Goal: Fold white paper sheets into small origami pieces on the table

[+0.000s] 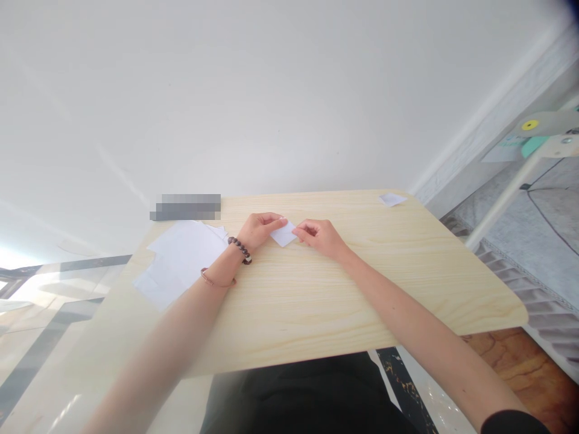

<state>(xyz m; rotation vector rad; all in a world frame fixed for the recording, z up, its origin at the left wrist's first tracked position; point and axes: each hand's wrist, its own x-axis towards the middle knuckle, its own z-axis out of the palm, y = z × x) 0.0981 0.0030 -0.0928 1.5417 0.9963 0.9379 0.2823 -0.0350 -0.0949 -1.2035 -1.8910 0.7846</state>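
A small white piece of folded paper [283, 235] is held between my two hands over the middle of the wooden table. My left hand [260, 231] pinches its upper left edge, with the thumb on top. At its right corner, the thumb and fingertips of my right hand [320, 235] close on the paper. Fingers cover parts of the paper's edges, so its full shape is hidden. Beside my left forearm lie several larger white paper sheets [174, 259], overlapping one another.
Another small white paper piece [392, 199] lies at the table's far right corner. A blurred-out grey object [185, 207] sits at the far left edge. The light wooden table [362, 301] meets a white wall [280, 90]. A white metal frame [506, 199] stands at the right.
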